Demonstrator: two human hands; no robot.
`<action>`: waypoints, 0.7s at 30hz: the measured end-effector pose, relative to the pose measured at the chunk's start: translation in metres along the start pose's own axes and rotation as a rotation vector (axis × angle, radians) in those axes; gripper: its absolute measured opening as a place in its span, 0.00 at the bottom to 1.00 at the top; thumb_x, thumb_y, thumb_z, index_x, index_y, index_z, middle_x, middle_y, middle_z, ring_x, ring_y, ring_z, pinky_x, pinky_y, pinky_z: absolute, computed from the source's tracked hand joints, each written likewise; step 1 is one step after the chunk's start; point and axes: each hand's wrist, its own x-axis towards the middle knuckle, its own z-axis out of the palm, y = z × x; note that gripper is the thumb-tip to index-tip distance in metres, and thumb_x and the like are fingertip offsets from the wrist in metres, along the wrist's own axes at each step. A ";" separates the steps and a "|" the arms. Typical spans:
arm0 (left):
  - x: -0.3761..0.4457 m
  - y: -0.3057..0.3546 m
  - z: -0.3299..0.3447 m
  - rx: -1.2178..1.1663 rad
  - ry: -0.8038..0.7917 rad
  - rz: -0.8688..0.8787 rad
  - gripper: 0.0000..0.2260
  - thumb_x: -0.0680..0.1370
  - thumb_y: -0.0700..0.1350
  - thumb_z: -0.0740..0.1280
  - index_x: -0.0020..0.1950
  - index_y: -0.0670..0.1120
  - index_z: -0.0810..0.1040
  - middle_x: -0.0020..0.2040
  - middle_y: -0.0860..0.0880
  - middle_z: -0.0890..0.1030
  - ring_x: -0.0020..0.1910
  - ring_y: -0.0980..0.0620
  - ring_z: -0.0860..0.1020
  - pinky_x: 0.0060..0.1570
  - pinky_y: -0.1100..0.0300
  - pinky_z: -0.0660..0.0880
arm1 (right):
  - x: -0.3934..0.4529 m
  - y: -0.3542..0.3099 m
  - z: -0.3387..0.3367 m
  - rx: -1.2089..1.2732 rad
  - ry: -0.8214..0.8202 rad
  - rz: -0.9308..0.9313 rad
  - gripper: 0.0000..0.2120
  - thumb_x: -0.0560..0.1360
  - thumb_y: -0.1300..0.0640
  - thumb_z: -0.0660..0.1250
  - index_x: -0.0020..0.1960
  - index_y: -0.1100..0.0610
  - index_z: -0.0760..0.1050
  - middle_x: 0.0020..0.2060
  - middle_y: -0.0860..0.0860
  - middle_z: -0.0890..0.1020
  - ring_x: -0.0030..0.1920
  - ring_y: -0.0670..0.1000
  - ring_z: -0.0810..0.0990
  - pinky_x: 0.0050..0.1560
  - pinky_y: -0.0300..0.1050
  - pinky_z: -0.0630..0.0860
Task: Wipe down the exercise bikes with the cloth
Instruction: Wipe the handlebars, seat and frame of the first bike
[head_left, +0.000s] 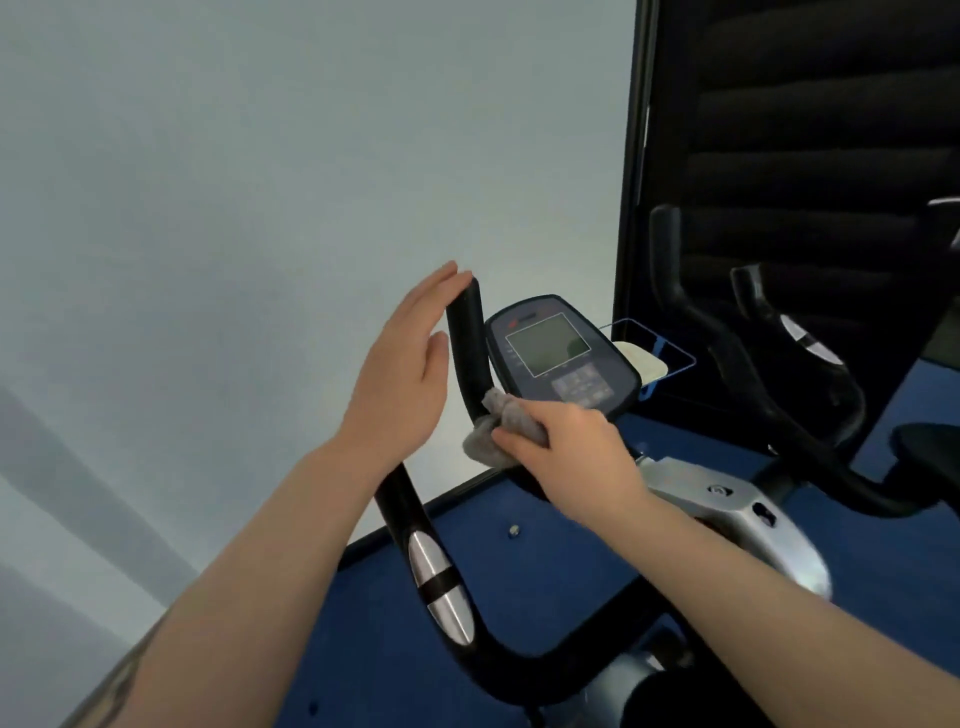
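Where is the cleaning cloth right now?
In the head view, the grey cloth is bunched in the right hand, pressed against the black handlebar just below the console.

Evenly bright, diffuse indoor light; soft shadows on pale wall (234, 208); slight overall softness; wide-angle bending toward edges.

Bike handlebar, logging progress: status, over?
Right hand grips cloth on handlebar bend. Left hand open, fingertips at bar tip. Console close behind; nothing blocking.

fuzzy grey cloth (501, 423), glossy black handlebar (470, 348)
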 end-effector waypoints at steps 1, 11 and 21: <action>0.000 -0.004 0.001 -0.005 -0.028 0.012 0.28 0.78 0.27 0.54 0.75 0.47 0.68 0.77 0.53 0.64 0.75 0.61 0.61 0.74 0.56 0.60 | 0.005 0.005 -0.009 -0.009 -0.056 0.005 0.10 0.76 0.46 0.68 0.37 0.47 0.78 0.29 0.45 0.78 0.34 0.45 0.77 0.31 0.34 0.66; -0.006 -0.021 -0.001 -0.312 -0.147 -0.073 0.29 0.82 0.29 0.53 0.77 0.56 0.58 0.78 0.59 0.61 0.75 0.65 0.59 0.76 0.56 0.60 | 0.063 -0.018 0.014 0.555 0.269 -0.039 0.13 0.78 0.53 0.67 0.36 0.51 0.74 0.28 0.49 0.76 0.32 0.47 0.73 0.35 0.45 0.70; -0.003 -0.021 -0.001 -0.449 -0.125 -0.158 0.27 0.82 0.30 0.55 0.78 0.51 0.62 0.75 0.59 0.68 0.72 0.67 0.64 0.75 0.60 0.61 | 0.084 -0.035 0.001 0.626 0.302 -0.142 0.07 0.79 0.54 0.66 0.53 0.54 0.80 0.43 0.53 0.84 0.46 0.52 0.82 0.52 0.50 0.79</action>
